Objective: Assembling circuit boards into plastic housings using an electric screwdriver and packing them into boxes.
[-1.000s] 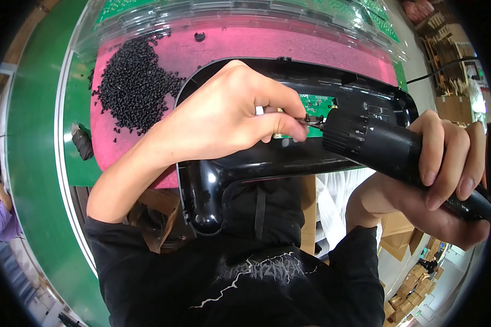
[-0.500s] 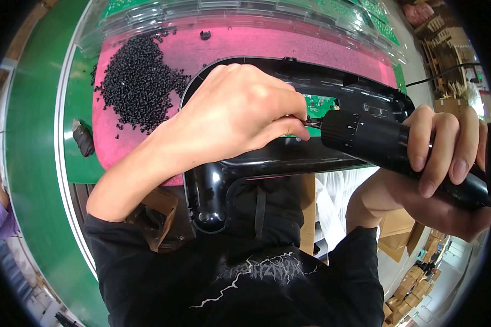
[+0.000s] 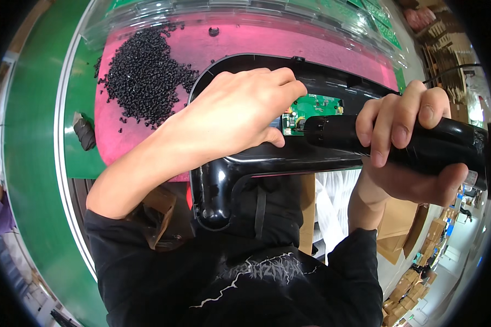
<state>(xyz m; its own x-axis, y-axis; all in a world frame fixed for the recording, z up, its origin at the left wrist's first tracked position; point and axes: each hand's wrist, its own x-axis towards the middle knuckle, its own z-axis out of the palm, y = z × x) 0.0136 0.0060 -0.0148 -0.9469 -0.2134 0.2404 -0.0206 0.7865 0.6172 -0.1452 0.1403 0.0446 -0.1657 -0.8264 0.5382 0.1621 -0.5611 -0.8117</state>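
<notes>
A long black plastic housing lies open side up in front of me, with a green circuit board inside it. My right hand wraps round a thick black electric screwdriver, held nearly level. Its front end points left, over the lower part of the board; the bit's tip is hard to make out. My left hand rests over the left part of the housing, thumb and forefinger spread at the board's left end. No object shows between those fingers, though the palm hides part of the housing.
A heap of small black screws lies on the pink mat to the left. A small black ring sits farther back. Clear plastic trays line the far edge. A dark wrapped bundle rests on the green table.
My left finger and thumb have parted and drawn back from the screwdriver's front end. The screwdriver has swung more level and shifted left, uncovering more of the board.
</notes>
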